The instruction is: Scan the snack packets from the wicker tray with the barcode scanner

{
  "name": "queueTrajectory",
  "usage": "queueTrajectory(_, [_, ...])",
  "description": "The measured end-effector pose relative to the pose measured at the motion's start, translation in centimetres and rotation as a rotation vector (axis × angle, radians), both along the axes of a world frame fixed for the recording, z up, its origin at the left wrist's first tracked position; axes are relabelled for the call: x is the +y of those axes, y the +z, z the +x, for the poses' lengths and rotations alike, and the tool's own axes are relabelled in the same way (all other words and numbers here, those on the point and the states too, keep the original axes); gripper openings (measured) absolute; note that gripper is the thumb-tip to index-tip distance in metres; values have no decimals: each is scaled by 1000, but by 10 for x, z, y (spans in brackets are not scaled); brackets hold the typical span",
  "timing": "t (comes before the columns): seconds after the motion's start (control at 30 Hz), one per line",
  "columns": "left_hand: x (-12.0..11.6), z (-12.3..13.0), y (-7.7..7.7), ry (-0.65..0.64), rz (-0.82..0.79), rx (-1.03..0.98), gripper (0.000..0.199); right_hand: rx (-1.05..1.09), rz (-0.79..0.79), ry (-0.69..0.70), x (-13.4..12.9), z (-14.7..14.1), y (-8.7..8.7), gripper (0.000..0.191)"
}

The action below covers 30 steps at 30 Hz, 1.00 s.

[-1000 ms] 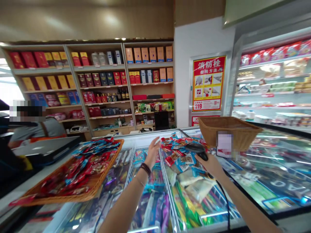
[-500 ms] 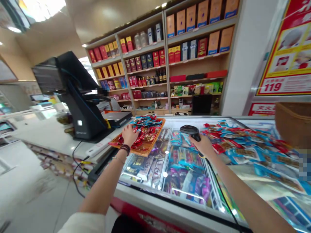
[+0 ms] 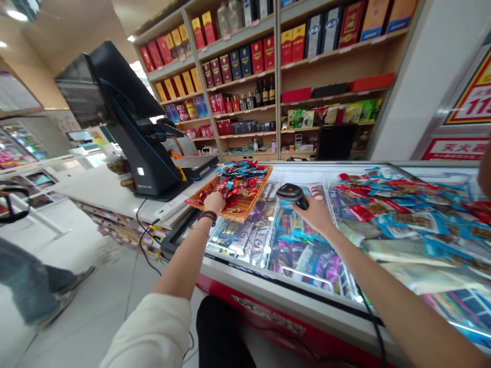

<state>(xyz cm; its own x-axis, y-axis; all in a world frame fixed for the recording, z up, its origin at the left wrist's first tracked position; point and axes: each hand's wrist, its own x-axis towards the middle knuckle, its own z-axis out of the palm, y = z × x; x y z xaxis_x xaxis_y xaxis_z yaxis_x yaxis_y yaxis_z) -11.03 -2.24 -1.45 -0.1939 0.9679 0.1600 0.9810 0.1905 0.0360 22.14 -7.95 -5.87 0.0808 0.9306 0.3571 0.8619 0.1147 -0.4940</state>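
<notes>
Head view: left hand [image 3: 214, 203], fingers curled, rests on red snack packets [image 3: 240, 179] in a wicker basket [image 3: 245, 210] at the chest freezer's [image 3: 268, 294] far-left corner, its hold unclear; right hand [image 3: 312, 214] grips a black handheld barcode scanner [image 3: 292, 193].

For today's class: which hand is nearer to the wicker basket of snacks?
Left. The left hand touches the near edge of the wicker basket; the right hand, gripping a barcode scanner, is apart from it, off to its right.
</notes>
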Motion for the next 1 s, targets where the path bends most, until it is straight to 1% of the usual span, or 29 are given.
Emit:
queueTrajectory(0.1, [-10,4,1,-31,84,25,33,-12,14,11,-4,-3,1,36])
queueTrajectory(0.17, [-16,9,3,-73,176,12,34,-11,28,29,-5,-4,0,35])
queueTrajectory(0.23, [-19,15,7,-120,294,-63,36,-8,32,43,-5,-4,0,35])
queueTrajectory(0.3, [-19,24,14,-164,409,-199,36,-4,34,48,-6,-3,-1,36])
queueTrajectory(0.37, [-17,36,19,-210,488,-411,34,8,40,47,-6,-2,-2,36])
queueTrajectory(0.4, [-15,43,21,-234,508,-553,33,18,45,45,-6,-1,-2,36])
queueTrajectory(0.47, [-11,60,20,-283,493,-892,34,46,54,37,-7,1,-1,35])
queueTrajectory(0.53, [-7,79,13,-317,427,-1222,34,78,64,24,-8,3,0,35])
queueTrajectory(0.57, [-6,89,8,-328,394,-1355,33,99,72,16,-8,5,0,36])
queueTrajectory(0.6, [-4,100,2,-336,367,-1458,33,124,82,6,-9,7,1,37])
queueTrajectory(0.67, [-2,119,-11,-348,343,-1598,32,172,102,-17,-10,12,2,39])
queueTrajectory(0.73, [1,136,-22,-365,376,-1661,31,199,106,-38,-11,18,3,40])
queueTrajectory(0.83, [5,154,-35,-390,427,-1678,29,175,79,-42,-13,29,6,41])
queueTrajectory(0.9, [8,160,-43,-387,430,-1626,31,114,74,-31,-15,36,7,40])
queueTrajectory(1.0, [11,164,-57,-397,455,-1441,30,-32,66,17,-15,43,9,36])
